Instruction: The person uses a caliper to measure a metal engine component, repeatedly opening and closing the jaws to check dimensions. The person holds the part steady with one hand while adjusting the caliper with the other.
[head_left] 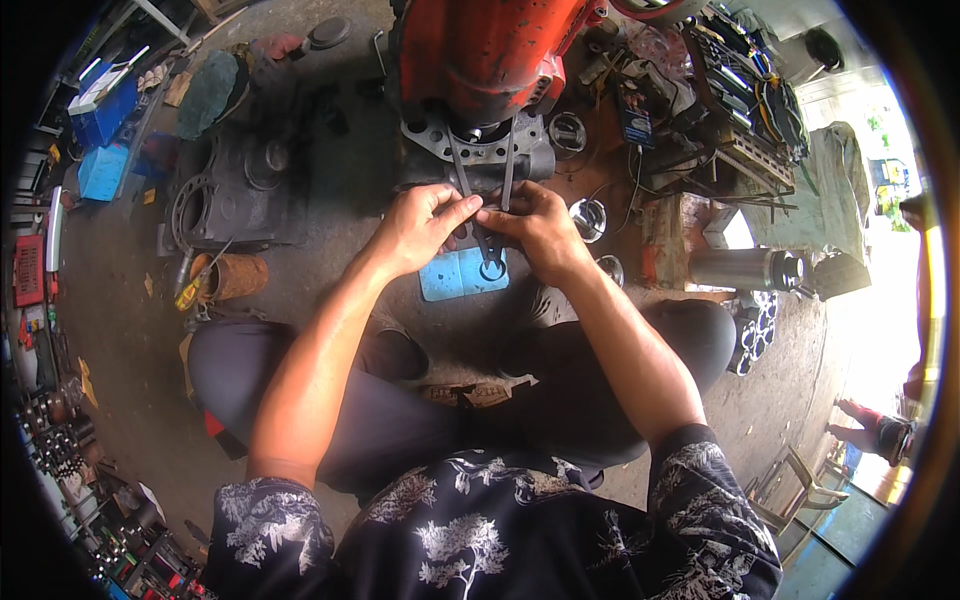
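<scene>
Both my hands are raised at the centre, over the floor in front of my crossed legs. My left hand (424, 226) is closed, thumb and fingers pinching one long arm of a dark metal pliers-like tool (487, 240). Closed around the other arm is my right hand (541, 232); the thumbs nearly meet. The tool's two arms spread away from me toward a red metal machine body (485, 60), and its narrow end points at me. A small dark ring (493, 270) shows at that end, over a blue booklet or cloth (452, 276). My fingers hide part of the tool.
A grey engine block (225, 190) stands at left, near a rusty can (238, 276) holding tools. Pistons (588, 218) lie at right beside a steel flask (738, 268). A rack of tools (745, 110) stands far right. More tools (75, 450) line the left edge.
</scene>
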